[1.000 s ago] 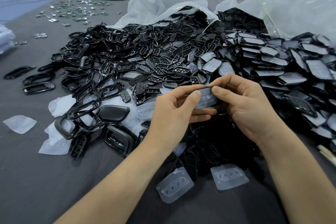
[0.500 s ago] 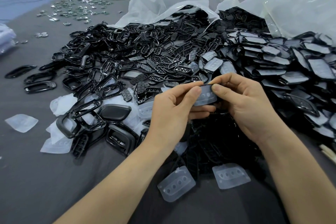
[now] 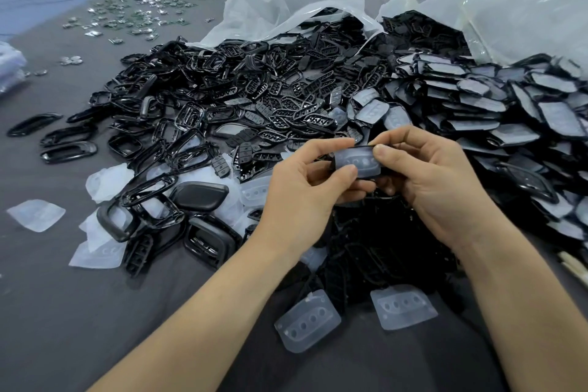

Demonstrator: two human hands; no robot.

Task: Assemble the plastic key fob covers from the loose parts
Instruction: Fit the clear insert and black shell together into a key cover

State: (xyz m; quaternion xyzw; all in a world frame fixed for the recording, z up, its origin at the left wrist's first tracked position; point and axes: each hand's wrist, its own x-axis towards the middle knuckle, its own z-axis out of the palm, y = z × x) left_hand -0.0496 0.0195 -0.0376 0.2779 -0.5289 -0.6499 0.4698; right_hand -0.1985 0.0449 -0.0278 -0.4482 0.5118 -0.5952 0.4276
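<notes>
A: Anything hidden?
B: Black shell (image 3: 359, 147) behind the frosted pad (image 3: 359, 164) is mostly covered by fingers (image 3: 393, 154); seating can't be judged.
A: Grip?
B: Pad is pinched by thumb and curled fingers of left hand (image 3: 299, 197) and right hand (image 3: 436, 188), over glossy black frames (image 3: 191, 118) heaped on grey cloth (image 3: 63, 312).
A: Texture?
B: Translucent, rubbery-looking, round dimples.

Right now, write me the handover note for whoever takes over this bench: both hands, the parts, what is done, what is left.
Left hand: pinches the fob piece, a clear pad on a black frame, at its left end.
Right hand: pinches its right end, above the table.
Parts: loose black frames heaped left; spare clear pads near the front edge; padded pieces piled right, seemingly finished.
Left to do: seat this pad, then work through the heap.
</notes>
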